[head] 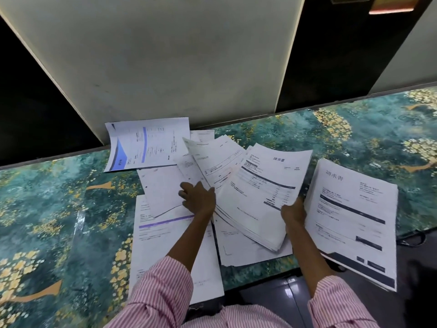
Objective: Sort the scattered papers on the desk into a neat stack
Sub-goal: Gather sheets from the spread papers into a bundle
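1. Tabletop (pixel 47 209): glossy surface with a teal, mottled print and gold blossom clusters. An off-white matte panel (pixel 165 55) stands along its far edge.
2. Loose bundle (pixel 255 192): thin white printed sheets, fanned and uneven at the edges and curving slightly. It is lifted at mid-table between both hands. The top sheet has a dark header bar and rows of fine text.
3. Left hand (pixel 198 200): fingers curled over the bundle's left edge, gripping it.
4. Right hand (pixel 293 211): clamped on the bundle's lower right edge. The hands are apart, one on each side.
5. Squared stack (pixel 352 221): thick and rectangular with layered edges, just right of the right hand. Its near corner overhangs the tabletop edge.
6. Blue-banded sheet (pixel 146 145): lies flat at the far left against the panel, with one corner lifted.
7. Purple-banded sheet (pixel 165 233): lies flat under the left forearm, with more white sheets overlapping beside it.
8. Sleeves (pixel 160 285): woven cloth with a fine pink-and-white stripe.
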